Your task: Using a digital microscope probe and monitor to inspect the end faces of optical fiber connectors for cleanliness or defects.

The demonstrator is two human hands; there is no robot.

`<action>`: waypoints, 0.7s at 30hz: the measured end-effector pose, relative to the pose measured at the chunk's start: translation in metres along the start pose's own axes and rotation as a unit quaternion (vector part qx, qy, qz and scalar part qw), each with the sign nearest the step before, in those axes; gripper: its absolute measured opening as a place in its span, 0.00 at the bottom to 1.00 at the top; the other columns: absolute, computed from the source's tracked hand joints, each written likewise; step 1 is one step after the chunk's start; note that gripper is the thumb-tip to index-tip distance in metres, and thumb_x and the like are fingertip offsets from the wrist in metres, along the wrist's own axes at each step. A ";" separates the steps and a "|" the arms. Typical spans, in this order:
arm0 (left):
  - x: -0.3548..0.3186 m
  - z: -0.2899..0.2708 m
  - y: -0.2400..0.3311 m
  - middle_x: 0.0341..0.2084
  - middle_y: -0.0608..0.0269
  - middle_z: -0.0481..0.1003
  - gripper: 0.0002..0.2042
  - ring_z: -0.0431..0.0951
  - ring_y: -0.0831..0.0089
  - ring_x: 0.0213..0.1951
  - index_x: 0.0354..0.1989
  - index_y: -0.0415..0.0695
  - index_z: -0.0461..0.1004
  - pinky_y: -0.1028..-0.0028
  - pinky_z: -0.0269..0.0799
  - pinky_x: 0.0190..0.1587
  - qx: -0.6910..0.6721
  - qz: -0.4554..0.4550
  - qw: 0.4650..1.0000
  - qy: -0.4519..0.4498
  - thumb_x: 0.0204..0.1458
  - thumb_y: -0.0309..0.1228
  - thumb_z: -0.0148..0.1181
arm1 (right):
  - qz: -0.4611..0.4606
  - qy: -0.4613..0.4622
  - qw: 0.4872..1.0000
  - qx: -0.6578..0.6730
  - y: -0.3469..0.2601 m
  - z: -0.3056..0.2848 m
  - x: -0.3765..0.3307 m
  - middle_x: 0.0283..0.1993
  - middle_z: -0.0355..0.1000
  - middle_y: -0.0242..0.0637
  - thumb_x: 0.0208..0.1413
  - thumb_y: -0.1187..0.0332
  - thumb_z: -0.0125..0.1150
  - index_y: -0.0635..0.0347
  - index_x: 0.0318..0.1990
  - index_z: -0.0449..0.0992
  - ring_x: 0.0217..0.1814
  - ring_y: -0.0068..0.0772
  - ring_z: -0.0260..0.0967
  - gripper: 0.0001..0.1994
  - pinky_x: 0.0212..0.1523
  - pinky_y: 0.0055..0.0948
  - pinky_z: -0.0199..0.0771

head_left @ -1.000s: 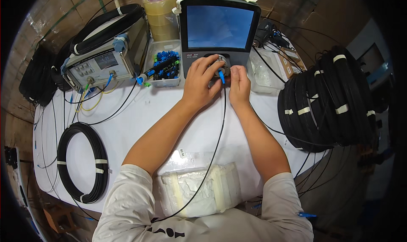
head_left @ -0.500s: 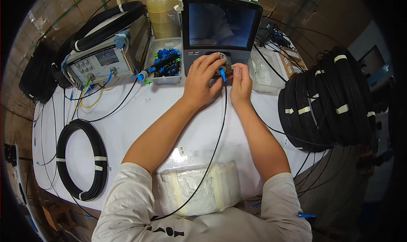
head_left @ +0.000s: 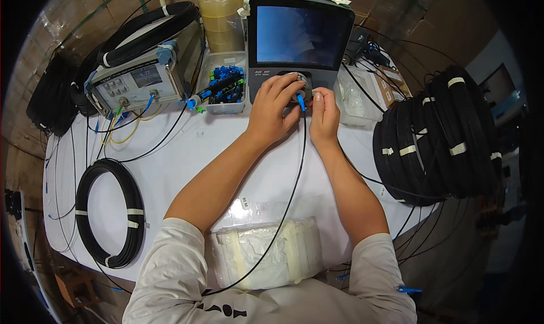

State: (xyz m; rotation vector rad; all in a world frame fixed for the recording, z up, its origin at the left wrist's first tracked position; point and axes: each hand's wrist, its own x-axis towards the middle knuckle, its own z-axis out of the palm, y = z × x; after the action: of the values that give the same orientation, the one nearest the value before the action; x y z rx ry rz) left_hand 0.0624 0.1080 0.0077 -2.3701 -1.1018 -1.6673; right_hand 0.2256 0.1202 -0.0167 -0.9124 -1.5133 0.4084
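Left hand [head_left: 273,109] pinches small blue plastic connector [head_left: 301,101] on thin black cable [head_left: 286,193] at grey screen-topped tester [head_left: 299,40] | right hand [head_left: 323,115] steadies, fingers curled | light, fragile; grip connector body, not fibre | white bench [head_left: 187,154]

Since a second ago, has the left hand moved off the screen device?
No. The left hand stays at the blue connector beneath the screen device.

Dark blue screen [head_left: 299,34] far centre; white taped package [head_left: 266,253] near edge.
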 end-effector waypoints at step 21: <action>0.000 0.002 0.001 0.62 0.55 0.73 0.31 0.71 0.49 0.62 0.61 0.44 0.73 0.54 0.68 0.64 -0.016 -0.006 1.000 0.018 0.43 0.24 0.69 | 0.015 0.020 0.999 0.030 0.002 0.001 0.000 0.34 0.76 0.38 0.74 0.64 0.51 0.63 0.47 0.74 0.35 0.29 0.75 0.12 0.38 0.31 0.74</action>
State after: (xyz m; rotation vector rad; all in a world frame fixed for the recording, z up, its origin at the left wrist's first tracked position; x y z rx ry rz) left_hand 0.0649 0.1080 0.0072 -2.3470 -1.0946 -1.7382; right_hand 0.2255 0.1217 -0.0185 -0.8929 -1.4461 0.4526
